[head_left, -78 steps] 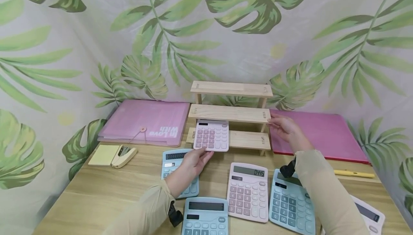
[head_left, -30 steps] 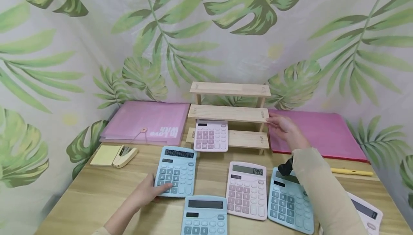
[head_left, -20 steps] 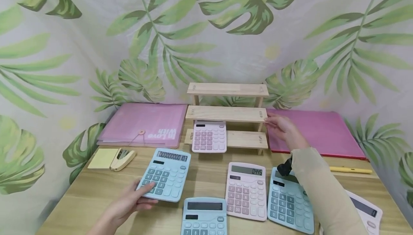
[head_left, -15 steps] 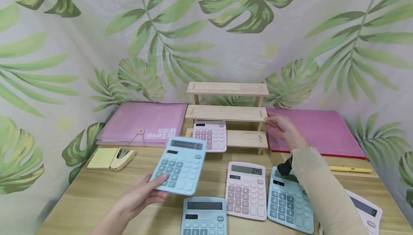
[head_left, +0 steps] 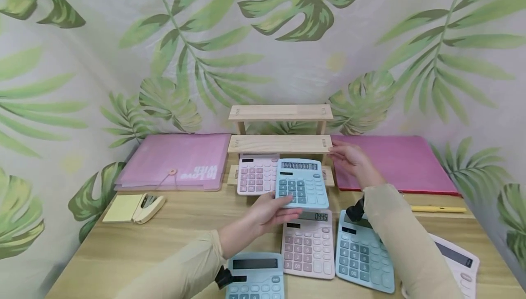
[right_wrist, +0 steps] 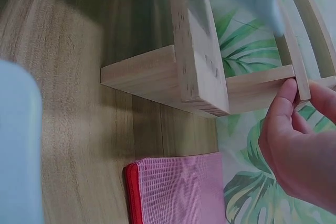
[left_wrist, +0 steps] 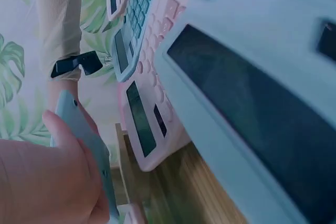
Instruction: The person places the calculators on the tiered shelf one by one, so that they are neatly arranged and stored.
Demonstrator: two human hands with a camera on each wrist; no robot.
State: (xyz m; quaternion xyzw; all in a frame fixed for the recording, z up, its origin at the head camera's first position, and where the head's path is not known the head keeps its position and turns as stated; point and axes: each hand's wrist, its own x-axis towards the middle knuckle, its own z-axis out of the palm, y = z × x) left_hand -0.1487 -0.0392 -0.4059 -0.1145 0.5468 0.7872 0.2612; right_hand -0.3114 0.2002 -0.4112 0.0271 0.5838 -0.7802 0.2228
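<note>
My left hand [head_left: 267,212] grips a blue calculator [head_left: 302,184] by its lower edge, thumb over the keys and fingers beneath. It is tilted up in front of the lowest tier of a three-tier wooden stand [head_left: 279,144]. Beside it on that tier leans a pink calculator [head_left: 258,174]. My right hand [head_left: 351,159] pinches the right end of the middle tier between thumb and fingers, which the right wrist view shows close up on the wooden shelf [right_wrist: 299,72]. In the left wrist view the held calculator [left_wrist: 89,140] appears edge-on.
Nearer me on the table lie a pink calculator [head_left: 308,249], two blue calculators [head_left: 363,258] and a white-pink calculator [head_left: 456,262]. Pink folders [head_left: 172,159] flank the stand. A sticky-note pad [head_left: 122,208] and stapler [head_left: 149,208] sit left; a yellow pen [head_left: 439,209] lies right.
My left hand let go of the pink calculator on the lowest tier, took the blue calculator from the table's left and carried it up and right to the stand. The right hand kept its hold.
</note>
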